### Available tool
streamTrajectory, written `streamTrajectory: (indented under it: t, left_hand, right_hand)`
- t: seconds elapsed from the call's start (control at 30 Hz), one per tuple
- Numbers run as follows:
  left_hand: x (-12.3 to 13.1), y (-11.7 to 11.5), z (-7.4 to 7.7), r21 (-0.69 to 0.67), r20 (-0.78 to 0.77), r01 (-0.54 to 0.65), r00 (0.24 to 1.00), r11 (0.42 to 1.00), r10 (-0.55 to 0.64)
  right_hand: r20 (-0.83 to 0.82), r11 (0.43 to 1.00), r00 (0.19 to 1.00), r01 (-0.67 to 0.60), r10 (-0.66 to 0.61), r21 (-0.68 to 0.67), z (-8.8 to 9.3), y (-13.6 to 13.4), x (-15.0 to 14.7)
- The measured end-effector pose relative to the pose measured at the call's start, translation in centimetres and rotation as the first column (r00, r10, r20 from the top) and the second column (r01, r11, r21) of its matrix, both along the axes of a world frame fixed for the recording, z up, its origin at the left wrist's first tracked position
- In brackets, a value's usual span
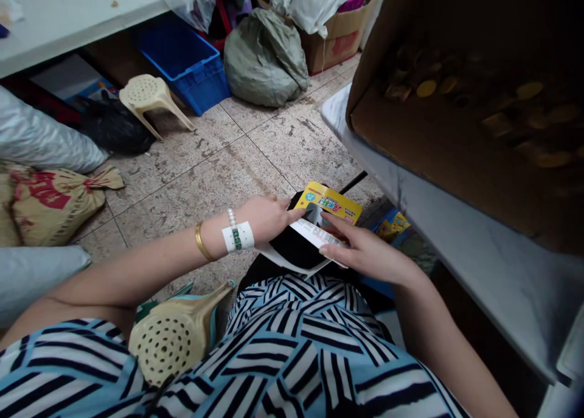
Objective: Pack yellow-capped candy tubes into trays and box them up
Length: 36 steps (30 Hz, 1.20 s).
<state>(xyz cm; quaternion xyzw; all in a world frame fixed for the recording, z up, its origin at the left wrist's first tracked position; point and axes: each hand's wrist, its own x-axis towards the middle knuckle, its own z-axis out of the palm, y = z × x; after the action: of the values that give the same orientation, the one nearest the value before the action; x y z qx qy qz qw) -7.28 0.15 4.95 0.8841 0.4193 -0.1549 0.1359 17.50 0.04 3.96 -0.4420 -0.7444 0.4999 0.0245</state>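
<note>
A yellow and white printed card [328,200], with a barcode on its white part and a dark opening near its middle, is over my lap between my two hands. My left hand [267,220] pinches its left edge, with the index finger lying on it and the thumb hidden. From the other side my right hand [365,247] grips the card, thumb at the lower edge and fingers across the face. Below them, a white curved strip [292,264] lies on black cloth over my lap.
A cardboard box [456,156] with round yellow pieces stands on the marbled table [337,111] at right. A cream stool [146,92], blue crate [182,65], grey-green sack [267,59] and tied yellow sack [59,202] are on the floor. Another perforated cream seat [166,342] is beside me.
</note>
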Motion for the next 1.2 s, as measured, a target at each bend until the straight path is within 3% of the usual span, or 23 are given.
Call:
streamTrajectory:
  t: [0.1, 0.2, 0.3, 0.4, 0.53, 0.63, 0.73, 0.87, 0.97, 1.03, 1.07, 1.13, 1.2]
  left_hand:
    - [-0.8, 0.2, 0.1, -0.208, 0.096, 0.111, 0.991, 0.972, -0.093]
    - [-1.0, 0.6, 0.2, -0.336, 0.212, 0.157, 0.973, 0.929, -0.088]
    - [0.1, 1.3, 0.2, -0.309, 0.194, 0.064, 0.981, 0.949, -0.002]
    - [1.8, 1.9, 0.2, -0.235, 0.042, -0.037, 0.998, 0.971, 0.049]
    - [2.7, 2.8, -0.3, -0.208, -0.075, -0.043, 0.997, 0.977, 0.028]
    - [2.2, 3.3, -0.7, -0.190, -0.090, -0.046, 0.996, 0.981, 0.029]
    - [1.7, 3.4, -0.7, -0.174, -0.105, -0.042, 0.994, 0.984, 0.024]
    - [1.2, 3.4, -0.9, -0.261, 0.047, -0.002, 0.999, 0.965, 0.015]
    - [0.4, 2.8, -2.1, -0.350, 0.241, -0.024, 0.964, 0.936, 0.115]
    - [-0.3, 1.8, -3.2, -0.393, 0.411, -0.090, 0.873, 0.915, 0.262]
    - [-0.6, 1.0, -3.7, -0.432, 0.512, -0.113, 0.786, 0.895, 0.346]
    - [-1.0, -0.7, -4.9, -0.532, 0.693, -0.117, 0.509, 0.839, 0.511]
    - [-0.8, -2.4, -6.0, -0.591, 0.770, -0.103, 0.226, 0.800, 0.597]
  right_hand:
    - [0.102, 0.999, 0.994, 0.021, -0.025, 0.033, -0.2, 0.1, -1.0]
    - [0.177, 0.993, 0.982, 0.052, -0.072, 0.110, -1.0, 0.2, -1.9]
    - [0.186, 0.977, 0.966, 0.153, -0.180, 0.149, -1.6, 0.1, -2.3]
    - [0.097, 0.975, 0.973, 0.199, -0.208, 0.094, -1.3, -0.6, -2.0]
    - [-0.007, 0.992, 0.998, 0.069, -0.068, 0.109, -0.2, -2.4, -1.1]
    - [0.044, 0.989, 0.999, -0.038, 0.032, 0.142, 0.2, -2.7, 0.3]
    - [0.092, 0.992, 0.995, -0.055, 0.045, 0.115, 0.4, -1.5, 2.4]
    - [0.070, 0.997, 0.995, -0.073, 0.072, 0.013, 0.3, 0.7, 3.9]
    - [-0.005, 0.998, 1.000, -0.026, 0.026, -0.052, -0.6, 1.5, 3.5]
    - [-0.096, 0.994, 0.994, 0.041, -0.050, -0.098, -1.6, 1.5, 3.4]
    - [-0.167, 0.987, 0.983, 0.046, -0.072, -0.154, -2.1, 1.4, 3.7]
    - [-0.329, 0.950, 0.940, -0.019, -0.090, -0.313, -3.1, 0.9, 4.7]
    - [-0.455, 0.893, 0.883, -0.113, -0.110, -0.435, -3.9, 0.2, 5.8]
